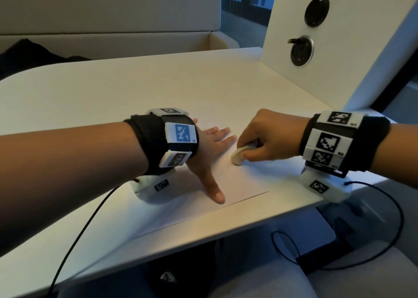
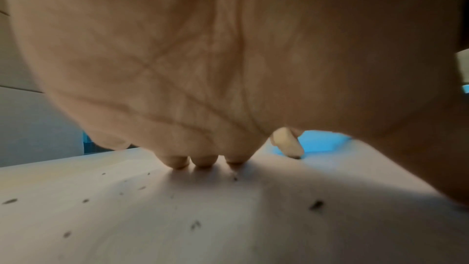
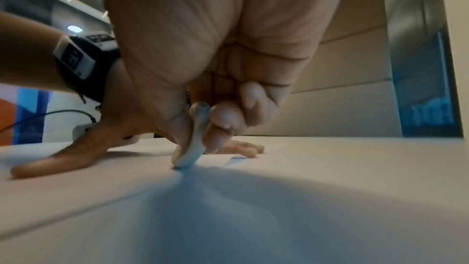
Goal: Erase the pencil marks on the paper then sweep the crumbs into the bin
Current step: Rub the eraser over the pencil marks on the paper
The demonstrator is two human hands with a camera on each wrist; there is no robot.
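A white sheet of paper point(image 1: 239, 182) lies near the front edge of the table. My left hand point(image 1: 210, 153) rests flat on its left part, fingers spread and thumb pointing toward me. My right hand point(image 1: 257, 144) pinches a worn white eraser point(image 1: 239, 156) between thumb and fingers, its lower end touching the paper just right of the left hand. In the right wrist view the eraser point(image 3: 193, 148) stands tilted on the sheet. Dark eraser crumbs point(image 2: 195, 225) lie scattered under my left palm point(image 2: 203, 67). No pencil marks or bin show clearly.
The white table point(image 1: 158, 89) stretches back to a padded bench. A white upright panel with two round sockets point(image 1: 302, 51) stands at the back right. Black cables point(image 1: 74, 248) hang from both wrist units over the front edge.
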